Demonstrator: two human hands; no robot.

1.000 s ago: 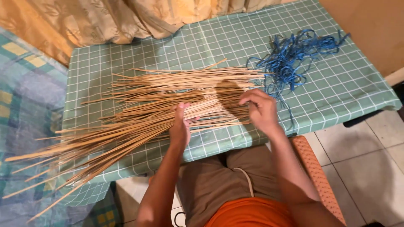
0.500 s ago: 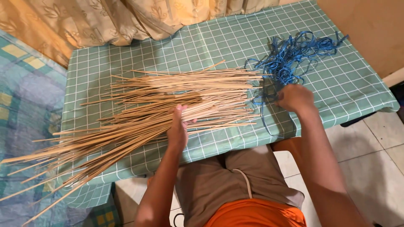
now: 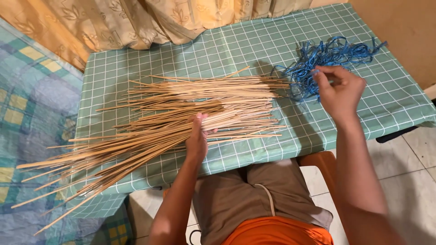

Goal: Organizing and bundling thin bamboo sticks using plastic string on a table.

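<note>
Two bare hands at work over a table draped in a green checked cloth point(image 3: 136, 68). Nearest the camera, the person's lap: brown shorts point(image 3: 254, 195) with a drawstring, orange shirt hem point(image 3: 277, 233), a chair edge point(image 3: 322, 161) showing on the right.

Landmark: the bundle of thin tan sticks point(image 3: 181, 118) lying fanned across the cloth, its long ends overhanging the cloth's left edge toward a blue patterned bedspread point(image 3: 32, 118).

Left hand point(image 3: 197, 136) sits on the near side of the sticks, fingers curled down over a gathered handful, pinning it to the cloth; how tightly it is closed around them cannot be told, since the palm hides the fingertips.

Right hand point(image 3: 338, 93) is off the right end of the sticks, raised a little, fingers loosely bent with thumb and forefinger pinched at a strand of the blue cord tangle point(image 3: 327, 59). The tangle lies just beyond the sticks' right tips, touching or nearly so.

Judgement: doing this well likely means keeping the left hand's pressure steady so the handful doesn't splay, and drawing one strand free without dragging the whole knot onto the stick ends.

Farthest, behind the sticks: a tan patterned curtain point(image 3: 150, 22) hanging onto the cloth's back edge.
</note>
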